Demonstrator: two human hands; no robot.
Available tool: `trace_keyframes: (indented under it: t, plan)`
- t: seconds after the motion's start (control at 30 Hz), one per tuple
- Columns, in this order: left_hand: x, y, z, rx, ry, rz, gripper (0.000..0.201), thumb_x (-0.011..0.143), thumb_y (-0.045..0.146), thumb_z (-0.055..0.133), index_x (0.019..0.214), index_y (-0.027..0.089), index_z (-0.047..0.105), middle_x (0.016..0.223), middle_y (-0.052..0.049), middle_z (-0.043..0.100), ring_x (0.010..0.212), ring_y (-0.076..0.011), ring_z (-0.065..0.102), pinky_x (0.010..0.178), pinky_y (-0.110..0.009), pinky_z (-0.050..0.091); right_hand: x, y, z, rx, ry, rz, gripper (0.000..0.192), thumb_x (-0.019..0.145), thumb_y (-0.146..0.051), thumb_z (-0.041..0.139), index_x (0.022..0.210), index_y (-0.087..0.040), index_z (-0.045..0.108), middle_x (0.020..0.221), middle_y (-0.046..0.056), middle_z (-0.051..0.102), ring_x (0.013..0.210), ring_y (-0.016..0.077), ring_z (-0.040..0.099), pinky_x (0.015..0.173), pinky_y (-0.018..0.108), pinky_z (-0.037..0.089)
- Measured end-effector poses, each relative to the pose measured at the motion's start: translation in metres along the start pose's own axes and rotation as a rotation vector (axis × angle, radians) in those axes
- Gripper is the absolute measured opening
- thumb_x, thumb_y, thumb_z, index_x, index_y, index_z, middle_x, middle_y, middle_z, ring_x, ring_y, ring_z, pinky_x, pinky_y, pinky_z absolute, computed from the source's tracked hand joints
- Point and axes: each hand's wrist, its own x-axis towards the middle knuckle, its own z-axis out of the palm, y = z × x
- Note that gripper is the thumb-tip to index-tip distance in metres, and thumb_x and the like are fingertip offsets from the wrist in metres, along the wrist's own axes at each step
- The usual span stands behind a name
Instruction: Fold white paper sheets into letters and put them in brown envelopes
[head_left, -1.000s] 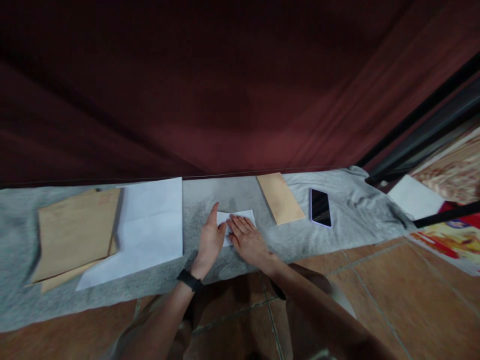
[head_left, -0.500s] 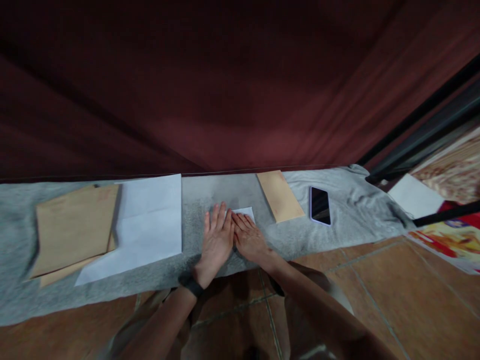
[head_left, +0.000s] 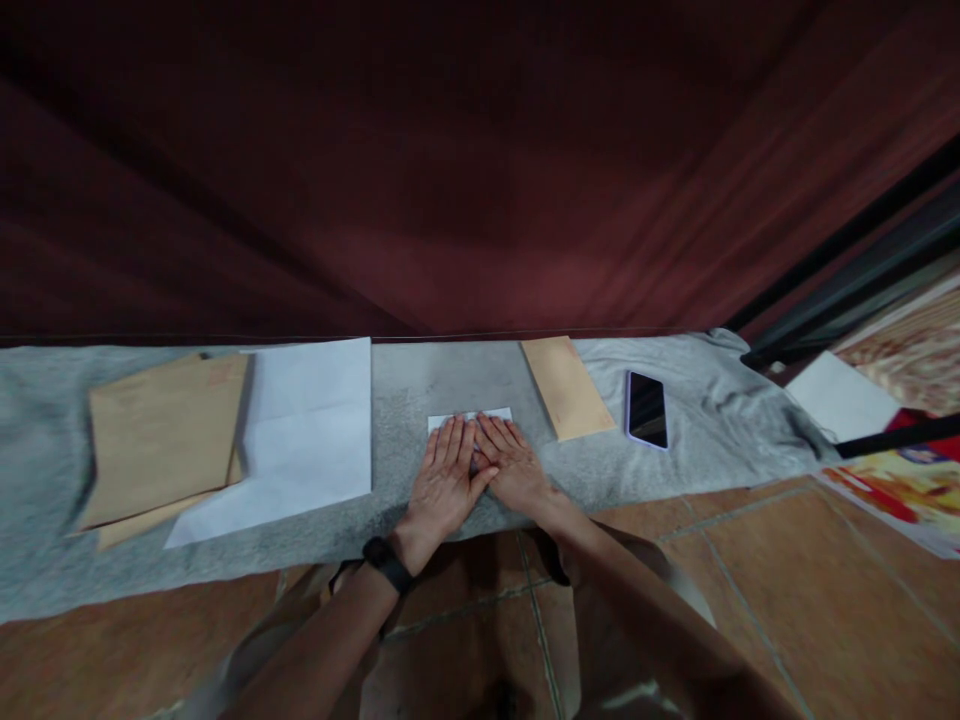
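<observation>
Dark red curtain (head_left: 480, 220) up back, grey cloth (head_left: 416, 375) below. Your left hand (head_left: 442, 485) was turned on its side a second ago; now it's palm-down beside your right hand (head_left: 516, 468), fingers slightly spread. Small white paper (head_left: 434, 424) sits under both, between the cloth's far and near edges, so probably better flattened.

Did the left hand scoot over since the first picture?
Yes. The left hand moved right, nearer the tan envelope, and its fingers now lie over the small white paper.
</observation>
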Motion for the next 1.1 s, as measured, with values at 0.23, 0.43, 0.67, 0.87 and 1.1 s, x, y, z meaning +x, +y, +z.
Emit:
trace_keyframes:
  t: [0.23,0.43,0.67,0.87,1.1]
  plan:
    - [-0.001,0.004,-0.003,0.031,-0.013,-0.011,0.082,0.096,0.063,0.039,0.155,0.006,0.033,0.163,-0.021,0.030,0.154,-0.0323,0.021,0.125,-0.053,0.019,-0.003,0.007,-0.004,-0.012,-0.009,0.048,0.054,0.105,-0.032,0.039,0.157,-0.016,0.035,0.163,0.008,0.033,0.152,0.0234,0.028,0.125,0.046,0.023]
    - [-0.002,0.005,-0.004,0.053,-0.027,-0.024,0.072,0.097,0.057,0.045,0.154,0.015,0.038,0.164,-0.018,0.031,0.153,-0.0322,0.024,0.124,-0.056,0.017,-0.006,0.017,-0.008,-0.031,0.008,0.099,0.056,0.105,-0.030,0.037,0.157,-0.012,0.033,0.163,0.011,0.033,0.152,0.0232,0.029,0.125,0.046,0.024]
    - [-0.001,0.006,-0.007,0.047,-0.048,-0.024,0.069,0.097,0.054,0.045,0.152,0.013,0.040,0.163,-0.018,0.032,0.153,-0.0328,0.024,0.125,-0.054,0.017,-0.012,0.024,-0.014,-0.025,0.002,0.155,0.056,0.105,-0.030,0.036,0.155,-0.007,0.035,0.162,0.013,0.032,0.151,0.0242,0.030,0.124,0.044,0.025]
    - [-0.001,0.003,-0.006,0.047,-0.043,-0.019,0.064,0.099,0.050,0.042,0.152,0.014,0.041,0.163,-0.017,0.034,0.153,-0.0314,0.025,0.125,-0.055,0.017,-0.012,0.023,-0.013,-0.003,0.030,0.199,0.054,0.103,-0.027,0.039,0.153,-0.007,0.040,0.160,0.014,0.037,0.150,0.0260,0.032,0.123,0.046,0.029]
    - [0.001,0.002,-0.003,0.059,-0.043,-0.040,0.057,0.101,0.036,0.037,0.153,0.014,0.040,0.163,-0.015,0.033,0.154,-0.0291,0.024,0.125,-0.054,0.019,-0.004,0.006,-0.017,0.082,0.068,0.095,0.051,0.105,-0.029,0.036,0.152,-0.012,0.044,0.160,0.010,0.039,0.150,0.0236,0.033,0.124,0.046,0.028]
